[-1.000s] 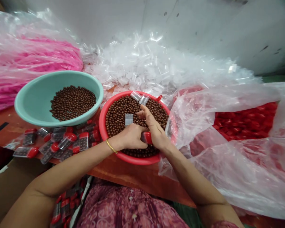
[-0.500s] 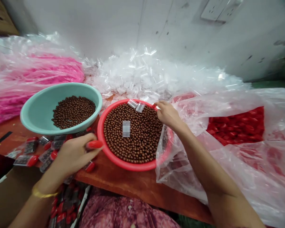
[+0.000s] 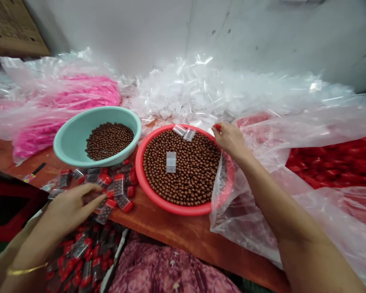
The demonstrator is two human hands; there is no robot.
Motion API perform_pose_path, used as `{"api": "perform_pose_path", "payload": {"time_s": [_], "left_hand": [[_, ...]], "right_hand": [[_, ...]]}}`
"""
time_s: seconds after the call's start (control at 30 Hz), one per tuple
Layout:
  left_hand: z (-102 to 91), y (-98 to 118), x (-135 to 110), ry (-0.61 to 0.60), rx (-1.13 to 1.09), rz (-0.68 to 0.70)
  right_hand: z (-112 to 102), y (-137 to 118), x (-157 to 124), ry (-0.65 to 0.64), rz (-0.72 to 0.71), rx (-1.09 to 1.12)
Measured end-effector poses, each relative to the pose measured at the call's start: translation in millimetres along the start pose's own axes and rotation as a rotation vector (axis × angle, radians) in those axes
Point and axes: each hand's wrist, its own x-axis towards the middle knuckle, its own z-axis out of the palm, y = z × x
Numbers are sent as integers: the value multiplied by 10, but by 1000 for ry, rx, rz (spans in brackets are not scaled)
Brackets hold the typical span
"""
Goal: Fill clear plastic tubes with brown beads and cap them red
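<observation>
My left hand (image 3: 70,205) lies open, fingers loosely spread and holding nothing that I can see. Its fingertips (image 3: 94,194) sit at the near edge of the heap of filled tubes (image 3: 116,187), on the wooden table (image 3: 171,232) just left of the red basin (image 3: 171,206). My right hand (image 3: 230,138) is at the far right rim of that basin, thumb and fingers pinched narrow on a small red cap (image 3: 217,127); most of it is hidden in the grip.

I judge the cap light, hard and a little slick. A fingertip pinch across its sides should be enough, and squeezing harder would only pop it loose. The filled tubes look like thin, stiff clear plastic with red ends. They are light but apt to roll and slide over each other, so I would take one across the middle of its barrel, not by the cap. The brown balls (image 3: 186,175) fill the red basin and are smooth and round, so they would scatter if nudged. An empty tube (image 3: 171,161) lies on top of them, and two more (image 3: 184,132) sit near the far rim.

To the left is the teal basin (image 3: 76,138), and to the right a soft, crinkly bag of red caps (image 3: 323,162).
</observation>
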Motion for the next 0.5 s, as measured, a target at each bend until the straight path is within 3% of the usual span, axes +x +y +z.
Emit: {"api": "perform_pose_path", "payload": {"time_s": [0.1,0.17,0.23,0.3,0.37,0.5], "left_hand": [[51,700,338,58,44,250],[193,1107,586,38,155,319],[365,1407,821,-17,233,339],[512,1584,1009,-73,247,344],[601,1653,1130,-116,215,340],[648,1594,1199,-165,71,282]], "right_hand": [[-125,-160,-199,103,1,56],[-148,-344,-301,9,29,219],[-119,-558,-349,-190,-4,363],[-60,-762,-342,-386,-82,368],[1,-918,-305,-499,-156,315],[64,-1021,-255,-541,-198,280]]}}
